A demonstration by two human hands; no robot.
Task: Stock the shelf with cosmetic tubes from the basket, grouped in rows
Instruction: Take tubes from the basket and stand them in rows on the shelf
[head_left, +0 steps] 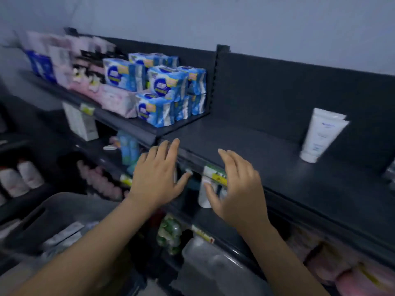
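White cosmetic tubes [320, 135] stand cap-down at the right of the dark top shelf [256, 142], one close behind another. My left hand [158, 178] hovers open in front of the shelf's front edge, fingers spread, holding nothing. My right hand [237, 184] is beside it, fingers apart and empty, in front of a white tube [204, 198] that stands on the shelf below. A grey basket [42, 221] sits at the lower left with pale tubes [64, 236] lying inside it, blurred.
Blue and pink packs [164, 92] fill the left section of the top shelf beyond a vertical divider [218, 82]. Lower shelves hold bottles [21, 178], a white box [81, 122] and green items [168, 231]. Price labels [215, 175] line the shelf edges.
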